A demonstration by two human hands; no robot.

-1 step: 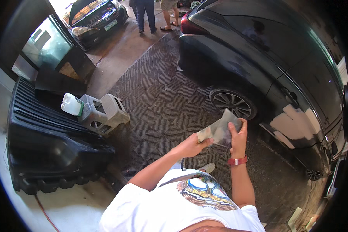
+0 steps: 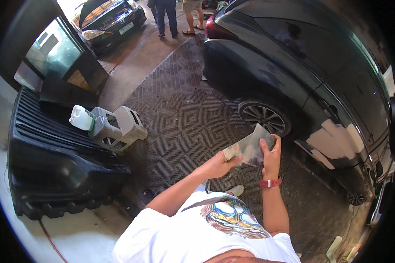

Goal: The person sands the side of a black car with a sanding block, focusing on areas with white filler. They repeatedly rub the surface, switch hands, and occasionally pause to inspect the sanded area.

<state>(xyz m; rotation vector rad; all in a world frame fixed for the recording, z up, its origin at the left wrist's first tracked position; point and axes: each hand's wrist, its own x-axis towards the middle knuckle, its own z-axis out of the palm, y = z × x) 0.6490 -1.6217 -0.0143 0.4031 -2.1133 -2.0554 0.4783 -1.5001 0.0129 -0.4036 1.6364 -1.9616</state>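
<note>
In front of my body, I hold a worn grey sheet of sandpaper [image 2: 251,148] with both hands. Its surface is smudged, with a lighter left end and a darker right part; a fold or overlapping edge runs across it. My left hand [image 2: 220,165] pinches the left end, thumb on top. The right edge is gripped by my right hand [image 2: 271,154], its thumb lying over the face and fingers behind. A red band circles my right wrist. To the right, the dark car [image 2: 272,74] has beige filler patches [image 2: 333,140] on its lower side.
At left, a white jug [image 2: 80,117] rests on a grey step stool [image 2: 118,127], beside a large ribbed black plastic liner [image 2: 61,162]. Dark mats [image 2: 175,109] cover the floor. Farther off are another black car [image 2: 109,26] with its hood raised and two people's legs [image 2: 166,17].
Both hands keep their grip in nearly the same place. The sheet has shifted slightly, and the fold across it shows more clearly now.
</note>
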